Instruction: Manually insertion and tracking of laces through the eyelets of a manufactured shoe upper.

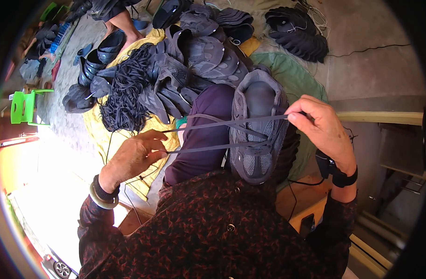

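Observation:
A dark grey shoe [253, 162] rests at my right thigh, toe toward me. Its flat grey shoelace [199, 149] runs through the lower eyelets and is pulled out to the sides. My right hand [321, 124], right of the shoe, pinches the lace between thumb and fingertips. To the left, my left hand [137, 153] is closed on the lace as well, with two taut strands leading from its fingers. One strand stretches across to my right hand; the other reaches the shoe's front eyelets. Another loose piece of lace loops over my knee.
Ahead lie a tangled bundle of black laces [127, 88] and a pile of dark shoe uppers [208, 56] on yellow sheeting [145, 186]. More stacked uppers [299, 37] lie far right. A green chair [24, 107] stands left. Another person's bare leg [124, 25] shows beyond.

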`<state>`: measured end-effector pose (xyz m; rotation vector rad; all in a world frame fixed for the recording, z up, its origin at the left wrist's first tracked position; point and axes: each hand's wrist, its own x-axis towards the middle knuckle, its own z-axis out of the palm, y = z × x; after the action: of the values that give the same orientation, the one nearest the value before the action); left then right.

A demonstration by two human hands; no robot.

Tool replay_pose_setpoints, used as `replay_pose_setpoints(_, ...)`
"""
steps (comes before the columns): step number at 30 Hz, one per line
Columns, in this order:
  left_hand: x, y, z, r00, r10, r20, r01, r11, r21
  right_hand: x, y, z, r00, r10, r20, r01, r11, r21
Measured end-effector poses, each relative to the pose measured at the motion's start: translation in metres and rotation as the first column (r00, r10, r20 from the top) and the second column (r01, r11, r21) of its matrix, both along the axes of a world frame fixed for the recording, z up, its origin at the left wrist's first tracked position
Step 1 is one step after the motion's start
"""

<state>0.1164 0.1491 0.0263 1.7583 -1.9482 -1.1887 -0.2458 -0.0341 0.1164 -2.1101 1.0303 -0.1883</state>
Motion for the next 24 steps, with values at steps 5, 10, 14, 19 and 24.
replay_pose_setpoints(5,0.026,0.013,-0.012,0.991,0.127,0.049,-0.13,0.989,0.076,-0.012,0.002,0.001,0.999,-0.05,0.008,0.05,0.999,0.021)
replay_pose_setpoints(10,0.051,0.02,-0.035,0.959,0.026,0.284,-0.057,0.993,0.102,-0.004,0.012,-0.001,0.998,0.06,-0.028,-0.058,0.996,0.061)
replay_pose_setpoints(14,0.044,0.01,-0.033,0.908,-0.087,0.411,-0.02,0.968,0.25,0.002,0.019,-0.012,0.991,0.133,-0.002,-0.132,0.99,0.046)
replay_pose_setpoints(19,0.015,-0.011,-0.03,0.95,-0.076,0.302,0.086,0.996,-0.022,0.012,0.024,-0.018,0.994,0.106,-0.01,-0.105,0.993,0.05)
replay_pose_setpoints(24,-0.065,-0.065,0.012,0.946,-0.029,-0.324,-0.047,0.973,-0.225,0.025,0.031,-0.026,0.987,0.151,0.051,-0.149,0.988,-0.032)
